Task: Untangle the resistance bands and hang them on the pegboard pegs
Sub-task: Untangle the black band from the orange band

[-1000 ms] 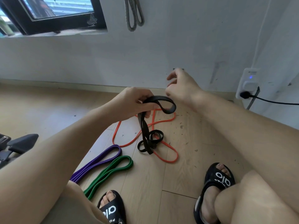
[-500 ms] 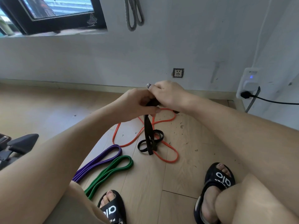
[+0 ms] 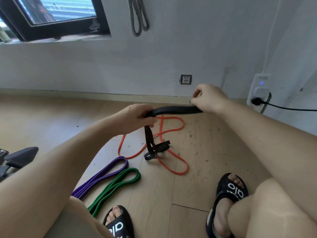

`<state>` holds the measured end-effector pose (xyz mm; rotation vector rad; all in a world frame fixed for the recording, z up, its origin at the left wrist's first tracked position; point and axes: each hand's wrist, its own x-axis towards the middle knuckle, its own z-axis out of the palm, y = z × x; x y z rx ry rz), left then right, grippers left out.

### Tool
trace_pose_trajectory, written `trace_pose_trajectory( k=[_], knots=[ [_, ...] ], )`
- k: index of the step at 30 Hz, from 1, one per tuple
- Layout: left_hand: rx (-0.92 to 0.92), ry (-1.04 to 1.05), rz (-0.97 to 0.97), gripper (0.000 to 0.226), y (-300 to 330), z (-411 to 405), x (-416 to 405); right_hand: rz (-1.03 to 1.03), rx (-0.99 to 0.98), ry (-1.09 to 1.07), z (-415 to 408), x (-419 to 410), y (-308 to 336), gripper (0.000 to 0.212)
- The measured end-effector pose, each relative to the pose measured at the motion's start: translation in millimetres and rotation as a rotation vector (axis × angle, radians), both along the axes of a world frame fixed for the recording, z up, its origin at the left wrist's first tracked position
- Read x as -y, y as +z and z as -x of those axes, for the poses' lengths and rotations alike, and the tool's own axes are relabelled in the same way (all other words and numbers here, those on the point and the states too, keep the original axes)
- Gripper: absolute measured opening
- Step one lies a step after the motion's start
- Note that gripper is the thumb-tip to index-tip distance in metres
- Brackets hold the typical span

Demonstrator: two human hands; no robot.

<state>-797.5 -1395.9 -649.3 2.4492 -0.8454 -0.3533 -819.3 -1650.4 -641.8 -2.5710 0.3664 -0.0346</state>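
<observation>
A black band (image 3: 175, 109) is stretched flat between my two hands above the wooden floor. My left hand (image 3: 137, 117) grips it at the left, and my right hand (image 3: 208, 98) pinches its right end. From my left hand the rest of the black band hangs down to a tangled bunch (image 3: 157, 149) that rests on the floor. Under it lies a loose orange band (image 3: 169, 166). A purple band (image 3: 104, 176) and a green band (image 3: 116, 186) lie folded side by side near my left knee. A grey band (image 3: 138, 18) hangs on the wall above.
My feet in black slides (image 3: 229, 191) rest on the floor at the bottom. A black-framed window (image 3: 56, 30) is at the upper left. A wall socket (image 3: 186, 79) and a white plug adapter (image 3: 259, 90) with a black cable sit at the right. Dark equipment (image 3: 18, 157) is at the left edge.
My right hand has pulled away to the right with one end of the black band, drawing a length of it out straight. My left hand stayed put, and the tangled bunch shifted slightly.
</observation>
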Motion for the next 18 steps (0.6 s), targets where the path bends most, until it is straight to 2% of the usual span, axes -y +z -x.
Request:
trace_pose_trajectory(
  k=[2,5,6,8,9,14,16,18],
  knots=[
    [0.012,-0.018,0.028,0.007,4,2,5,0.038,-0.018,0.106,1,-6,-4,0.027],
    [0.062,-0.045,0.084,0.008,8,6,16,-0.236,0.047,0.287,5,-37,7,0.031],
    [0.065,-0.051,0.101,0.006,9,9,19,-0.334,0.032,0.343,8,-48,10,0.038],
    [0.03,-0.066,0.139,0.005,12,12,22,-0.402,-0.003,0.414,11,-62,10,0.053],
    [0.01,-0.069,0.146,0.007,13,12,22,-0.38,-0.015,0.434,12,-64,9,0.054],
    [0.057,-0.064,0.027,0.012,13,13,17,-0.27,0.045,0.424,14,-62,13,0.032],
    [0.092,-0.054,0.012,0.022,12,13,17,-0.297,0.118,0.408,13,-64,19,0.022],
    [0.074,-0.039,0.059,0.018,9,10,18,-0.366,0.21,0.363,12,-64,27,0.015]
  ],
)
